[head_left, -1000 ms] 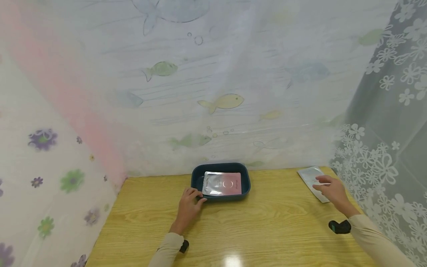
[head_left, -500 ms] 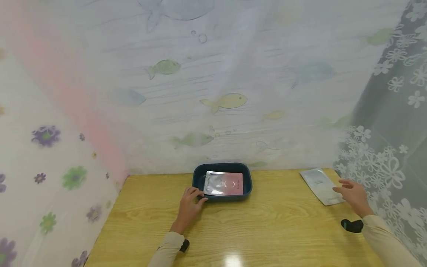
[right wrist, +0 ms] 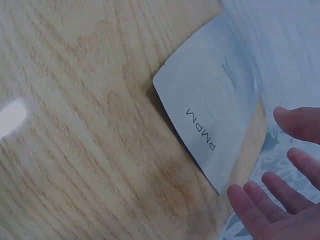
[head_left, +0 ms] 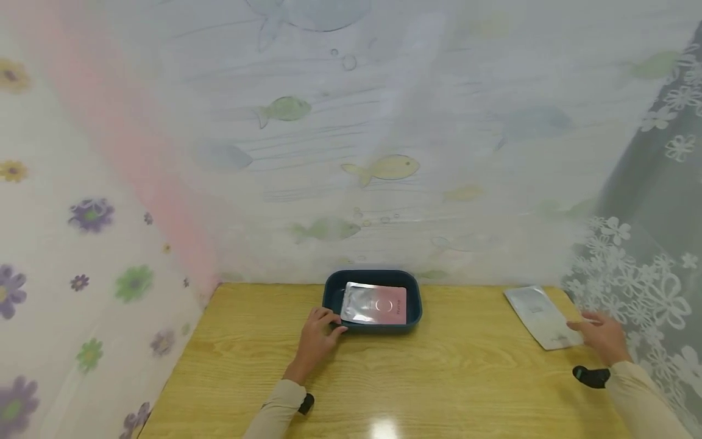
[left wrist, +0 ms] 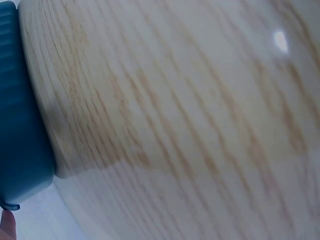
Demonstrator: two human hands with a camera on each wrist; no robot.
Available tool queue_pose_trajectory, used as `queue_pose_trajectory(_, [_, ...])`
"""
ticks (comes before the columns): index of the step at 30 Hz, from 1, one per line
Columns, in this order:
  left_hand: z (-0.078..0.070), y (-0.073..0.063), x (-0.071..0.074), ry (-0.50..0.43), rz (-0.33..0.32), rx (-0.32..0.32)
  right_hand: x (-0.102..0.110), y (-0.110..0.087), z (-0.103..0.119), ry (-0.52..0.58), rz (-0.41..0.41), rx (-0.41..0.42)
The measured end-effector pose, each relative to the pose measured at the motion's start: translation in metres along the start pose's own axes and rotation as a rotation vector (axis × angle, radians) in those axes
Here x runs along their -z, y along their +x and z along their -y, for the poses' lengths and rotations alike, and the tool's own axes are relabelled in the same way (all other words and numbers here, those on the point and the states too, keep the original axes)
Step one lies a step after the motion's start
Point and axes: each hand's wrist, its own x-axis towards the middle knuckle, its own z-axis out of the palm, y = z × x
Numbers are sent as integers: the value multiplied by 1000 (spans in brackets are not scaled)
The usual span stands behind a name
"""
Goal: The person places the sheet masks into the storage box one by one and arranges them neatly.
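Observation:
A dark blue plastic bin (head_left: 378,329) stands at the back of the table, a pink and silver sheet-mask packet (head_left: 375,303) lying inside it. My left hand (head_left: 318,338) holds the bin's rim at the front left corner; in the left wrist view only a fingertip (left wrist: 8,225) shows by the rim of the teal-looking bin (left wrist: 22,110). Flat on the table's right side lies a pale silver packet (head_left: 543,317) printed PMPM, as the right wrist view shows. My right hand (head_left: 603,337) is at the packet's near right corner, fingers spread, gripping nothing.
The light wood table (head_left: 439,378) has its right edge just beyond my right hand. A white curtain with fish (head_left: 389,167) hangs right behind the bin. Flowered sheets hang along the left and right sides.
My right hand has moved right, from over the pale packet to beside its corner. The left hand stays on the bin's rim. The head view has shifted slightly.

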Motion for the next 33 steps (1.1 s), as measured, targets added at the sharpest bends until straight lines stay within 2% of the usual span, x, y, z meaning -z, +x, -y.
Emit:
queue_pose_trajectory(1, [0,0,0,-3,2,4,1,1,-1,-4,32,-6])
queue_pose_trajectory(5, [-1,0,1,1,18,24,1,8,-8,32,68,-129])
queue_pose_trajectory(9, [-3,1,2,13,21,24,-3,11,-13,77,64,-202])
queue_pose_trajectory(14, [-5,1,3,-1,-2,12,-10,7,-10,116,30,-230])
queue_pose_trajectory(17, [-6,1,4,-9,3,21,-11,4,-10,98,1,-232])
queue_pose_trajectory(23, [-4,0,3,0,5,31,-9,2,-14,96,3,-218])
queue_pose_trajectory(26, [-2,0,3,-2,-5,25,-15,4,-20,136,-48,-202])
queue_pose_trajectory(30, [0,0,2,-13,13,45,-29,2,-24,99,-135,-151])
queue_pose_trajectory(33, [1,-1,1,-27,26,52,-39,1,-30,18,-184,-126])
